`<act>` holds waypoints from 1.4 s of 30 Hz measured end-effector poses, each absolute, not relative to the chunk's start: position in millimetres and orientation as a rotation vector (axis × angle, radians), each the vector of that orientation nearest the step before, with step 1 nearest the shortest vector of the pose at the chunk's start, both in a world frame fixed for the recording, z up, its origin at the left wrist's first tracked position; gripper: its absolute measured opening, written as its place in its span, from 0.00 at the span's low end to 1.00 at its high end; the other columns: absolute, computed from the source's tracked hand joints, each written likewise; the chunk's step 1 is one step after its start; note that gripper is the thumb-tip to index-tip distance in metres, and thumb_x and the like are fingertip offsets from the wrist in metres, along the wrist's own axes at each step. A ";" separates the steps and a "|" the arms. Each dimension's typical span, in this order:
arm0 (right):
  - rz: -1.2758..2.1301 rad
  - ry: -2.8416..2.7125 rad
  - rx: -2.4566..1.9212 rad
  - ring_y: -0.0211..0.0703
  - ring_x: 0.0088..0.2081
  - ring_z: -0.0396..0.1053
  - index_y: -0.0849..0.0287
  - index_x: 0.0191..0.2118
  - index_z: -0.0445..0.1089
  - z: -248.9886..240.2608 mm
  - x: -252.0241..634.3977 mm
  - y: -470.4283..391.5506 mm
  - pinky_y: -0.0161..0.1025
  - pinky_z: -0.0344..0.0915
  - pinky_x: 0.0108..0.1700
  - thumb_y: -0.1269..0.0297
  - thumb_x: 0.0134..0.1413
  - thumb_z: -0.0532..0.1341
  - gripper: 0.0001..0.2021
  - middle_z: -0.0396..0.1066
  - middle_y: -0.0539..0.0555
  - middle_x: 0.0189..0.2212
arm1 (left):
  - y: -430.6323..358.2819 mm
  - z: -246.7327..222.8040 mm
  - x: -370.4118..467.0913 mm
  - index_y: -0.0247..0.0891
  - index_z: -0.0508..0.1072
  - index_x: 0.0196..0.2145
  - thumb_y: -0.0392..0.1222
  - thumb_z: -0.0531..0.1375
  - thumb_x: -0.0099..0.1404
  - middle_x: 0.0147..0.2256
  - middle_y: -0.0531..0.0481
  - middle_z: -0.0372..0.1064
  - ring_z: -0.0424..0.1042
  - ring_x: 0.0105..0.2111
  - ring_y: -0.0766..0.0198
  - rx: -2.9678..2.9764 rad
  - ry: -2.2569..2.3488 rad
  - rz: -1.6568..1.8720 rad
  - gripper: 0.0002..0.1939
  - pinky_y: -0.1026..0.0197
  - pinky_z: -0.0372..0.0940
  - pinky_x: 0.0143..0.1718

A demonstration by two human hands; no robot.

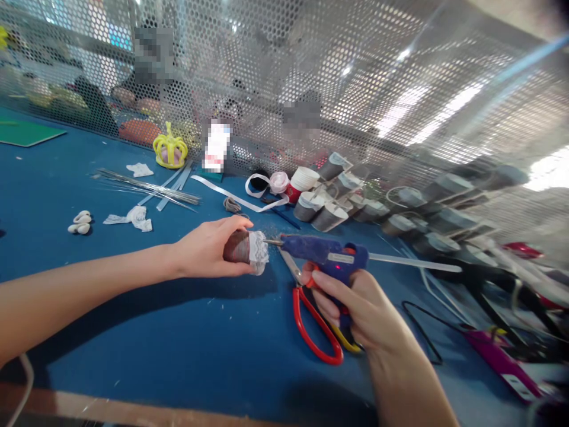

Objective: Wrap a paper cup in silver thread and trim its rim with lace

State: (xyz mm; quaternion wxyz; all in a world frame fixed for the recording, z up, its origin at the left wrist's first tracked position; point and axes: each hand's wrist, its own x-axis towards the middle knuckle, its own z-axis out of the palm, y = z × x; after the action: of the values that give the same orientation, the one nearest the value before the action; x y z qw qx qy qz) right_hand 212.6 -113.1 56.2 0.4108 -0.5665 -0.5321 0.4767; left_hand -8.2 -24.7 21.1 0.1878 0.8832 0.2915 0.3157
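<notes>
My left hand [213, 248] is closed around a small brown, thread-wrapped cup [237, 247] that lies on its side in the grip. White lace trim [258, 252] rings its right end. In my right hand [351, 299] is a blue glue gun [324, 255], held by its handle with fingers at the orange trigger. The metal nozzle points left and is at or very near the lace; contact cannot be made out. A clear glue stick [415, 263] sticks out of the back of the gun. Red-handled scissors [316, 326] lie beneath the gun.
Wires [151, 188], lace scraps [140, 219], shells [80, 223] and a yellow crown-like piece [170, 149] lie at the left and back. Several wrapped cups [329, 217] and white ribbon [231, 194] are behind the hands. A purple power strip [502, 365] sits at the right. Perforated metal [267, 77] borders the back.
</notes>
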 end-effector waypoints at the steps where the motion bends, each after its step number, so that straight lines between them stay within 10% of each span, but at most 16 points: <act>1: 1.171 -1.349 -1.445 0.29 0.11 0.49 0.62 0.29 0.66 55.1 211.6 -113.1 0.30 0.45 0.13 0.56 0.46 0.62 0.12 0.53 0.42 0.08 | -25.0 21.8 -7.8 0.36 0.59 0.47 0.53 0.62 0.50 0.45 0.40 0.68 0.70 0.43 0.54 2.448 0.828 0.875 0.31 0.54 0.66 0.42; 42: 1.146 -1.422 -1.562 0.30 0.11 0.51 0.62 0.27 0.68 56.4 212.5 -114.8 0.31 0.50 0.15 0.54 0.44 0.63 0.14 0.55 0.43 0.06 | -26.6 29.6 -7.9 0.37 0.64 0.42 0.53 0.63 0.47 0.37 0.47 0.69 0.70 0.31 0.61 2.300 0.883 0.782 0.27 0.60 0.63 0.31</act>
State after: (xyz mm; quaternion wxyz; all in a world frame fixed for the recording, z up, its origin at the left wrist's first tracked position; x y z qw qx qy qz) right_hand 212.5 -114.8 56.4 0.3607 -0.6063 -0.5520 0.4445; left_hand -7.9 -26.6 29.6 0.2745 0.8556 0.3284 0.2910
